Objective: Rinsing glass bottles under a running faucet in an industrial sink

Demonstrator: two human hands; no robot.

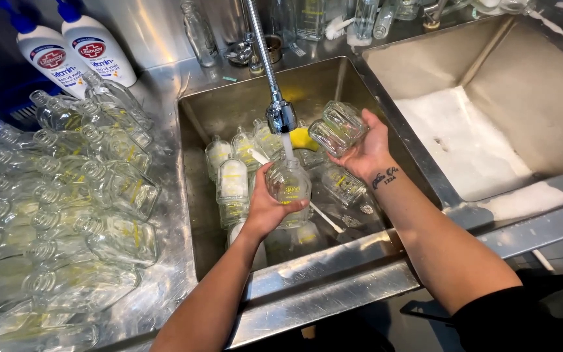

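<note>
Glass bottle stands upright, mouth up, in left hand.

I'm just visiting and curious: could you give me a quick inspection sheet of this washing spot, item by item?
Surface: wet steel counter around two sink basins.
Job's things: left hand holds a clear glass bottle under the running tap; right hand holds a second glass bottle tilted, beside the stream.
Clutter: more bottles standing in the left basin; many lying bottles piled on the counter.
Grip: both hands closed around their bottles.
Cables: nothing seen.
Surroundings: foam in the right basin; two white pump bottles at the back; small bottles behind the tap.
</note>
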